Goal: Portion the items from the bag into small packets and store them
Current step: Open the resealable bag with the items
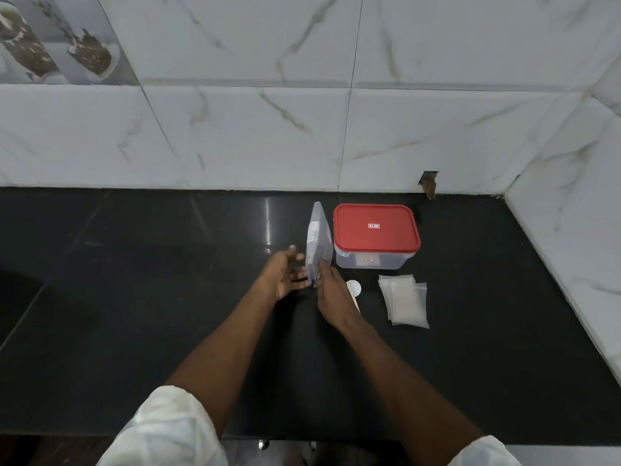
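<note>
White sleeves [168, 428] at the bottom edge lead to mid-frame, where the bag [317, 237] stands upright, edge-on, between both hands. The left hand [282, 277] flanks it, fingers spread; the right hand [332, 294] pinches its near edge. The box [374, 227] is just right, the packets [405, 301] lower right.

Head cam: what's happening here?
A person holds a plastic bag upright on the black counter. The left hand lies open against the bag's left side; the right hand seems to pinch its near edge. Right of the bag sits a plastic box with its red lid on. A few small packets lie piled in front of the box. A round white thing beside the right hand is partly hidden.
</note>
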